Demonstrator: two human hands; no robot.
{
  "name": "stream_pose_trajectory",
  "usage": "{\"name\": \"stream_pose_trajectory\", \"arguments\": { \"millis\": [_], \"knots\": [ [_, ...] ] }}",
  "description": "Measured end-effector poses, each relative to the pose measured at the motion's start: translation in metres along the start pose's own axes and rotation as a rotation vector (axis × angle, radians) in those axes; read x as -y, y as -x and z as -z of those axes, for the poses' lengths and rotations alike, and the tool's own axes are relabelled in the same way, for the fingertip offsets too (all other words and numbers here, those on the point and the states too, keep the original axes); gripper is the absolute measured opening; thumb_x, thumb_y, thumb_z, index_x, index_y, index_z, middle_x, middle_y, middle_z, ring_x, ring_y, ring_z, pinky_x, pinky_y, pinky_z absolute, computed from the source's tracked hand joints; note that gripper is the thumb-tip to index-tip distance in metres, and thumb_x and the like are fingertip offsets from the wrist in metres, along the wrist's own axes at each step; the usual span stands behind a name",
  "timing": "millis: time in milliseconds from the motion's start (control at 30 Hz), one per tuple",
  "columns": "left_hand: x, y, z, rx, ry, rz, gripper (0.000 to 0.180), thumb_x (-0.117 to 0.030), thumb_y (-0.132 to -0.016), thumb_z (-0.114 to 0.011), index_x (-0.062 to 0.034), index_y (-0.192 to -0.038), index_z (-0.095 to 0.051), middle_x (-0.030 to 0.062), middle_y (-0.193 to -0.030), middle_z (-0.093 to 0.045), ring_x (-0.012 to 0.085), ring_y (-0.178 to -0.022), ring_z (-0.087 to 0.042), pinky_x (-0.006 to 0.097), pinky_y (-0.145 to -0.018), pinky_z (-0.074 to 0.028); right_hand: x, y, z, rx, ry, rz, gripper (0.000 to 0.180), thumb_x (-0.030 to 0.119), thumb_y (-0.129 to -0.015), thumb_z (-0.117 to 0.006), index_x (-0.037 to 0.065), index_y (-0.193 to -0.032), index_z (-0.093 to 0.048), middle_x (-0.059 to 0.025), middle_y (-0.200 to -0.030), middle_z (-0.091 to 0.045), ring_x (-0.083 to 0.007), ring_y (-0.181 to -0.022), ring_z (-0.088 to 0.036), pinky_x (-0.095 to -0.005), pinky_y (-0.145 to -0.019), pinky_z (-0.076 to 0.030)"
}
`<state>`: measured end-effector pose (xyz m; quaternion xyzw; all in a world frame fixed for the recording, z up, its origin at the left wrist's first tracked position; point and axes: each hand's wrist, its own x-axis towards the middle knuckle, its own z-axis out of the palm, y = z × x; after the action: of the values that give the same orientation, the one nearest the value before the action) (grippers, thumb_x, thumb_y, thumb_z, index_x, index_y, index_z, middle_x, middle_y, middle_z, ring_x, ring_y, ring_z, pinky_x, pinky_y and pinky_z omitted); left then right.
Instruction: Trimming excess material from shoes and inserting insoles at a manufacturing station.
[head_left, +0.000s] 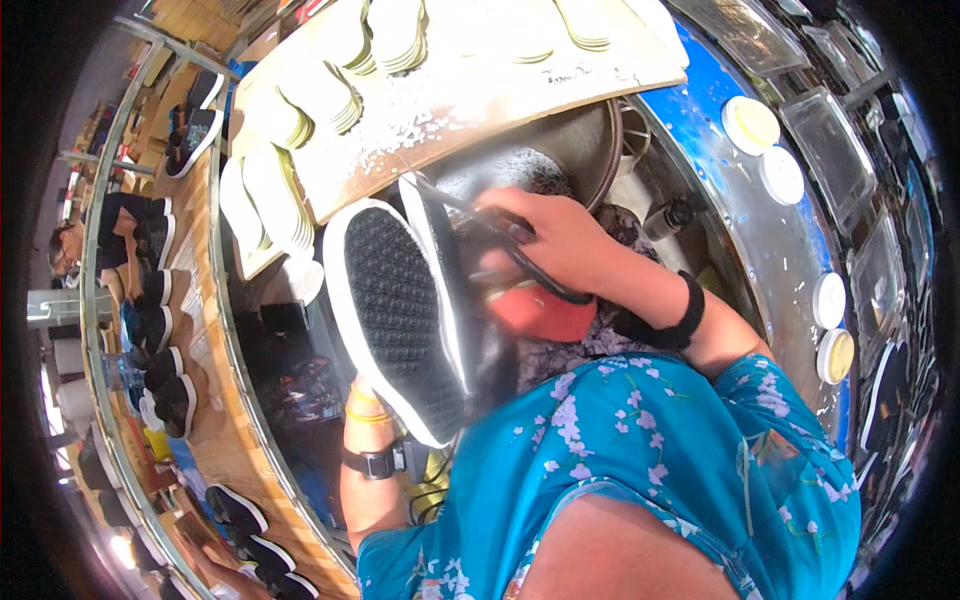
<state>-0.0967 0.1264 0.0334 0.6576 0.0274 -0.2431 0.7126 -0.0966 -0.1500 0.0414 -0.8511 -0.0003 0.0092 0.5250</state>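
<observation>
A shoe with a black textured sole point(385, 285) and white edging is tilted up in front of me, its sole facing me. My left hand point(364, 392) supports it from behind and below; its fingers are hidden by the shoe. Along the shoe's right side runs a narrow dark piece with white edges point(432, 235); I cannot tell whether it is a second shoe. My right hand point(540, 225) is closed on dark-handled scissors point(450, 200), whose blades point left toward the top of that piece. Motion blurs the right fingers. A red thing point(545, 312) is beneath this hand.
Ahead, a board point(400, 130) carries stacks of pale, curved pieces and white scraps. Behind the scissors is a metal basin point(590, 150). White round containers point(782, 175) line the blue-and-metal bench on the right. Several dark shoes point(175, 405) stand on the wooden shelf at left, beyond which is another person point(120, 235).
</observation>
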Motion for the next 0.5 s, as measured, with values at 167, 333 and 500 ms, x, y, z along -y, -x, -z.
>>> {"name": "stream_pose_trajectory", "arguments": {
  "millis": [167,333,500],
  "knots": [
    [0.006,-0.004,-0.003,0.015,-0.051,0.006,0.039,-0.025,-0.078,-0.059,0.0004,-0.107,-0.053,0.0055,-0.099,-0.058,0.0148,-0.088,-0.055,0.028,-0.075,-0.046,0.015,0.013,-0.002,-0.112,0.04,0.231,0.043,0.035,-0.067,-0.068,0.01,-0.099,-0.053,-0.0125,-0.086,-0.058,-0.0326,-0.079,-0.057,-0.0372,-0.065,-0.045],
    [0.006,-0.016,-0.008,0.008,-0.111,0.07,0.037,-0.024,-0.078,-0.058,0.0006,-0.106,-0.054,0.0057,-0.099,-0.058,0.0143,-0.088,-0.055,0.028,-0.074,-0.046,0.007,0.003,-0.009,-0.001,0.051,0.038,0.043,0.024,-0.067,-0.071,0.007,-0.103,-0.055,-0.0159,-0.081,-0.059,-0.0273,-0.075,-0.061,-0.0313,-0.066,-0.047],
    [-0.001,-0.033,-0.021,0.049,-0.2,-0.043,0.036,-0.023,-0.078,-0.058,0.0008,-0.105,-0.054,0.0059,-0.098,-0.058,0.0139,-0.088,-0.054,0.027,-0.074,-0.046,-0.007,0.006,0.014,-0.194,-0.03,0.093,0.048,0.026,-0.069,-0.071,0.003,-0.107,-0.054,-0.0161,-0.085,-0.061,-0.0244,-0.076,-0.061,-0.0324,-0.067,-0.046]
  ]
}}
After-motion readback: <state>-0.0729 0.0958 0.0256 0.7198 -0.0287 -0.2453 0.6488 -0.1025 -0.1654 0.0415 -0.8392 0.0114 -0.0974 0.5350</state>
